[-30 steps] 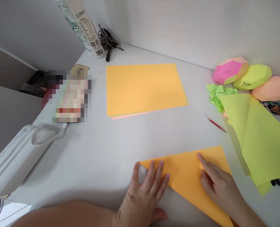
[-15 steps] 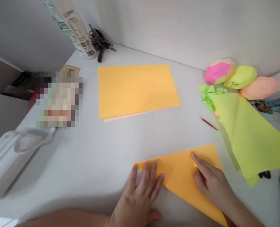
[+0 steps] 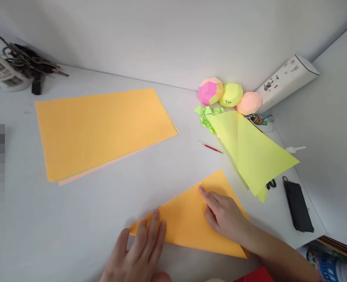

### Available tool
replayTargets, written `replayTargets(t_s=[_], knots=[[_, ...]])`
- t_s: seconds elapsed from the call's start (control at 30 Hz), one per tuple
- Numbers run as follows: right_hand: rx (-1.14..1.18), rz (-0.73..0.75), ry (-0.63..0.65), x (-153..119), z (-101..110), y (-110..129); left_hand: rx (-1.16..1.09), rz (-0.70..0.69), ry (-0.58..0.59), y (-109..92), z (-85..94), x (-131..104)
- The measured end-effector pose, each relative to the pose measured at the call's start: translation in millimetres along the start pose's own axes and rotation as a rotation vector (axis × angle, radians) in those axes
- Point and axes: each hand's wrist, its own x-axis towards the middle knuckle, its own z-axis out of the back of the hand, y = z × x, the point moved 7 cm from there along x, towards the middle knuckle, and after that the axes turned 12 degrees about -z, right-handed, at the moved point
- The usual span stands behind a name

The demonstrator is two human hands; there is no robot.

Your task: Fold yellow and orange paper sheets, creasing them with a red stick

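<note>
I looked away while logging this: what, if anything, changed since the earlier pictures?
The view swung right, bringing the black case fully in. Nothing clearly moved, was grasped or released: left hand and right hand still rest on the folded orange sheet; the paper stack and red stick stayed put.

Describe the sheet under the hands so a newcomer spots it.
On the white table, find the flat paper stack. Nearer the camera lies the folded orange sheet, under the left hand and right hand. Unlike the stack's four-cornered top, it narrows to a point leftward.

Hands (image 3: 226,216) bare, slim-fingered, tips rounded; right forearm (image 3: 281,246) slender, bare as far as view shows.
</note>
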Motion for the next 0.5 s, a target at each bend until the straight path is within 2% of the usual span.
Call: replayTargets(t_s=[0.13, 0.3, 0.5], knots=[[0.005, -0.008, -0.005, 0.6, 0.2, 0.8, -0.035, -0.012, -0.012, 7.0, -5.4, 1.7], [-0.029, -0.005, -0.019, -0.6, -1.4, 0.8, -0.012, -0.009, -0.139, 10.7, 3.0, 9.5], [-0.194, -0.049, -0.053, 1.3, -1.2, 2.7, 0.109, -0.155, -0.149, 6.4, 11.3, 17.8]])
